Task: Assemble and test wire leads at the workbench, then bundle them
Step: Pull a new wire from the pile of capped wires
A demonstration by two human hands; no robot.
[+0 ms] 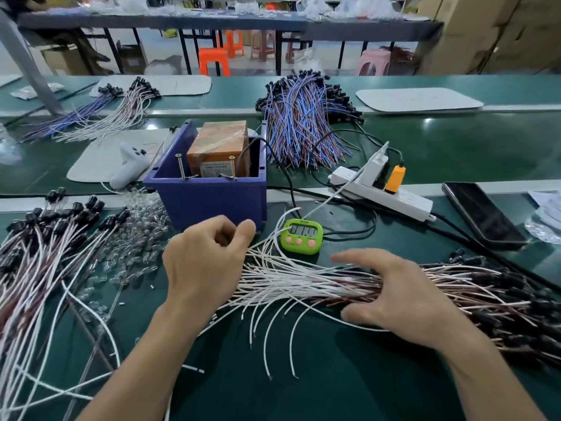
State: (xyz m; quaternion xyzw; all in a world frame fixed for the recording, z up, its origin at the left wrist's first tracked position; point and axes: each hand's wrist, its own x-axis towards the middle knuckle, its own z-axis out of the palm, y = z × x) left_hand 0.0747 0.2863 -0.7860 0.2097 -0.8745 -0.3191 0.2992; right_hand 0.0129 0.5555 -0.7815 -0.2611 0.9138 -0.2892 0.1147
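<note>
The left hand [206,262] curls at the white ends of the wire leads [297,281], but the tips of its fingers [223,226] fold out of sight, so whether they pinch a lead cannot be told. The right hand [403,296] covers the middle of that bundle. The digits on the green timer [301,236] are blurred, and the label on the orange box [220,147] is too small to read; the blue bin [206,199] hides its lower part. The pile of leads [36,256] at the left runs off the picture's edge
</note>
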